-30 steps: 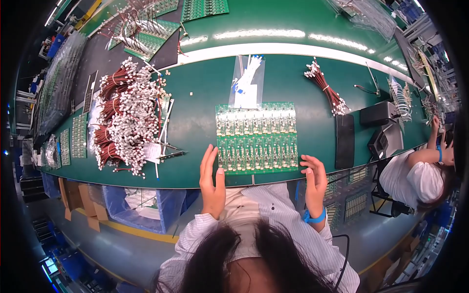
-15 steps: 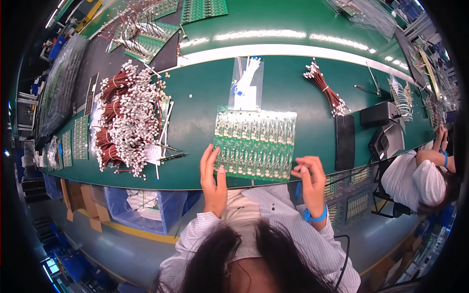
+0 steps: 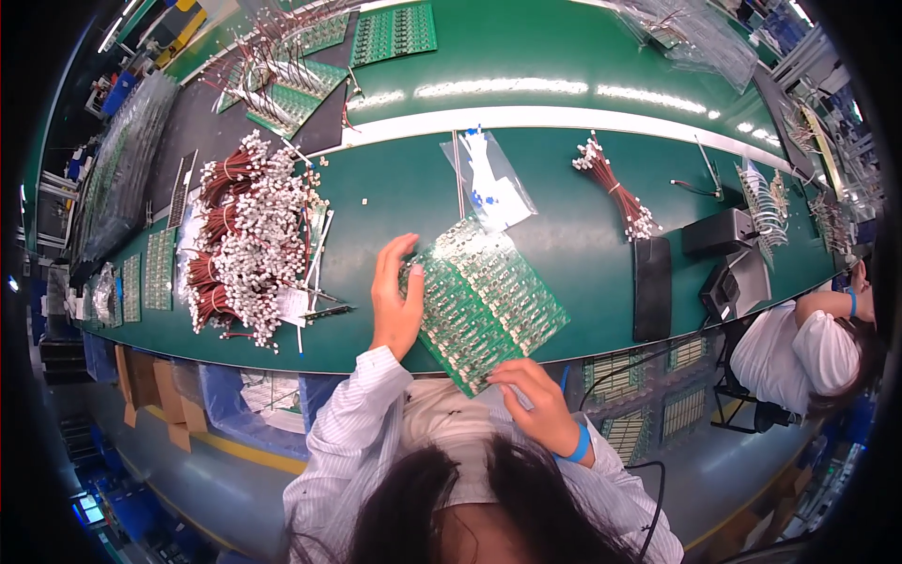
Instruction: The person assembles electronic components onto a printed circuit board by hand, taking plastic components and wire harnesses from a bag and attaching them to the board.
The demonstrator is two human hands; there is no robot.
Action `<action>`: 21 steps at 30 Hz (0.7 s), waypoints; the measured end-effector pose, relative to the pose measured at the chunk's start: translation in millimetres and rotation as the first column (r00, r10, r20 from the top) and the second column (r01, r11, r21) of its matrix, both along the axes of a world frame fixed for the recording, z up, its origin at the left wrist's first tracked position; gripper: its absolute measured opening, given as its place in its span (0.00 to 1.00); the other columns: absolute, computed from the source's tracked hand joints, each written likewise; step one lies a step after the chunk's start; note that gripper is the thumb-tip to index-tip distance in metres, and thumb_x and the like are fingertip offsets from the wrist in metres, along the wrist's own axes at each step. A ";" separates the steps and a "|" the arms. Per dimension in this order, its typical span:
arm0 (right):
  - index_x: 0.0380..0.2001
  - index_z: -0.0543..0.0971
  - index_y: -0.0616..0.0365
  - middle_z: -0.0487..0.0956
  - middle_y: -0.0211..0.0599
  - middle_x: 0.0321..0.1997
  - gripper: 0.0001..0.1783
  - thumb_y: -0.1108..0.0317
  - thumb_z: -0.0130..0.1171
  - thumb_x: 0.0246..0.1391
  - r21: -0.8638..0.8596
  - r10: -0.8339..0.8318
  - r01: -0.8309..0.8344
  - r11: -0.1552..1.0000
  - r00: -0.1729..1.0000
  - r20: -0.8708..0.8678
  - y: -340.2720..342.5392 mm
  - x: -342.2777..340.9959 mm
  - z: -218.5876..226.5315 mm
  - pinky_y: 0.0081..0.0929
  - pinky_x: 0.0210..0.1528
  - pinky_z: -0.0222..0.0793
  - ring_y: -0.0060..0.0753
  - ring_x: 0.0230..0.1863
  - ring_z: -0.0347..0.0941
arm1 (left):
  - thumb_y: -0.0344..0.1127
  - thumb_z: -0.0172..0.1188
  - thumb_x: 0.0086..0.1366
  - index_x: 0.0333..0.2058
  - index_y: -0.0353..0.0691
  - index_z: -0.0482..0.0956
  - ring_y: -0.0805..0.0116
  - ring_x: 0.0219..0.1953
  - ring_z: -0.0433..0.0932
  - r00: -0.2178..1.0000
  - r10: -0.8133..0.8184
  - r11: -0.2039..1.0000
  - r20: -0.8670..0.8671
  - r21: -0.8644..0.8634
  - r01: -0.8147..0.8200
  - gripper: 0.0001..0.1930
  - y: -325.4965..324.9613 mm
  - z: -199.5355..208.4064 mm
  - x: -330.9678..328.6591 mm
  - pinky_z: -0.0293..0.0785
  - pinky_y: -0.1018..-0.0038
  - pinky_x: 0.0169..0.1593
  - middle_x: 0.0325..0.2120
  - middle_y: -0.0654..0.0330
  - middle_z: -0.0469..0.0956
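Head view, two hands [image 3: 397,303] [image 3: 537,402], one held board [image 3: 496,303]

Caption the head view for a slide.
Left hand at one edge, right hand at the near corner of an angled green circuit board, wire bundles either side.

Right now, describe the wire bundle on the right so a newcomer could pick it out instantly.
On the green workbench, look right of the circuit board panel, just beyond the black rectangular pad. There lies a brown-red wire bundle with white connectors at both ends. Unlike the bundles heaped at left, it lies alone.
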State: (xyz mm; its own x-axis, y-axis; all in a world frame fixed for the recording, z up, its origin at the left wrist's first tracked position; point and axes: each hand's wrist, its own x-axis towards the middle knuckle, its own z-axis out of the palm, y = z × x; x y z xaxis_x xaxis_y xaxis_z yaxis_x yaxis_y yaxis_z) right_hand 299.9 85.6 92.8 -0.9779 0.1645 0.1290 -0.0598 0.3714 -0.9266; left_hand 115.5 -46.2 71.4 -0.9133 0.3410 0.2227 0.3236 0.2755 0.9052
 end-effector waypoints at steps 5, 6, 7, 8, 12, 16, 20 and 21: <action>0.34 0.74 0.60 0.71 0.38 0.39 0.12 0.77 0.57 0.41 0.182 0.135 -0.123 0.976 0.989 -0.053 0.2 -6.2 -5.7 0.31 0.45 0.64 0.39 0.43 0.68 | 0.27 0.47 0.56 0.46 0.35 0.67 0.56 0.47 0.67 0.992 -0.068 0.994 -0.106 -0.094 0.058 0.17 14.8 3.9 -18.9 0.62 0.69 0.50 0.45 0.51 0.67; 0.34 0.74 0.60 0.71 0.38 0.39 0.12 0.77 0.57 0.41 0.188 0.136 -0.122 0.975 0.989 -0.060 2.5 -7.4 -7.1 0.31 0.45 0.64 0.39 0.43 0.68 | 0.27 0.48 0.56 0.45 0.35 0.67 0.55 0.47 0.67 0.988 -0.090 0.990 -0.124 -0.120 0.075 0.16 16.4 3.6 -22.1 0.62 0.69 0.50 0.44 0.51 0.67; 0.34 0.74 0.59 0.71 0.37 0.40 0.13 0.75 0.57 0.40 0.309 0.148 -0.119 0.944 0.986 -0.074 4.7 -8.8 -8.4 0.32 0.46 0.63 0.38 0.44 0.67 | 0.27 0.48 0.56 0.45 0.35 0.67 0.55 0.47 0.67 0.987 -0.088 0.991 -0.133 -0.116 0.072 0.16 16.7 2.7 -24.2 0.62 0.69 0.50 0.44 0.51 0.67; 0.35 0.74 0.58 0.71 0.36 0.40 0.14 0.74 0.58 0.40 0.425 0.162 -0.111 0.898 0.983 -0.086 6.6 -10.1 -10.0 0.34 0.46 0.61 0.38 0.45 0.66 | 0.27 0.48 0.55 0.45 0.35 0.67 0.55 0.47 0.67 0.976 -0.072 0.986 -0.205 -0.164 0.039 0.16 15.8 1.0 -25.5 0.61 0.68 0.50 0.44 0.51 0.67; 0.35 0.74 0.56 0.70 0.34 0.40 0.15 0.72 0.58 0.39 0.518 0.203 -0.128 0.846 0.975 -0.091 9.2 -10.7 -17.8 0.33 0.46 0.60 0.36 0.46 0.66 | 0.27 0.48 0.56 0.44 0.35 0.68 0.58 0.45 0.69 0.961 -0.045 0.969 -0.271 -0.244 -0.023 0.15 12.5 -3.7 -34.9 0.64 0.69 0.48 0.43 0.52 0.68; 0.36 0.74 0.55 0.70 0.32 0.38 0.14 0.70 0.55 0.40 0.645 0.224 -0.078 0.760 0.963 -0.148 5.9 -14.5 -24.0 0.30 0.44 0.59 0.33 0.44 0.66 | 0.27 0.50 0.57 0.44 0.36 0.68 0.63 0.38 0.73 0.993 -0.114 0.991 -0.025 -0.068 0.112 0.15 26.9 2.3 -51.9 0.69 0.72 0.42 0.40 0.54 0.70; 0.36 0.74 0.55 0.70 0.31 0.37 0.15 0.68 0.52 0.41 0.688 0.238 -0.060 0.723 0.957 -0.166 0.1 -16.8 -28.8 0.29 0.44 0.59 0.32 0.43 0.66 | 0.37 0.58 0.55 0.43 0.35 0.69 0.63 0.30 0.75 0.960 -0.237 0.965 0.148 -0.079 0.250 0.19 51.5 2.0 -93.9 0.71 0.71 0.36 0.31 0.57 0.75; 0.39 0.72 0.57 0.69 0.35 0.41 0.17 0.68 0.49 0.41 0.667 0.236 -0.087 0.740 0.962 -0.136 -1.4 -17.0 -35.4 0.30 0.47 0.58 0.33 0.47 0.64 | 0.44 0.58 0.53 0.40 0.36 0.71 0.61 0.30 0.75 0.982 -0.172 0.924 0.078 -0.333 0.188 0.20 61.2 0.9 -107.5 0.71 0.69 0.35 0.30 0.55 0.75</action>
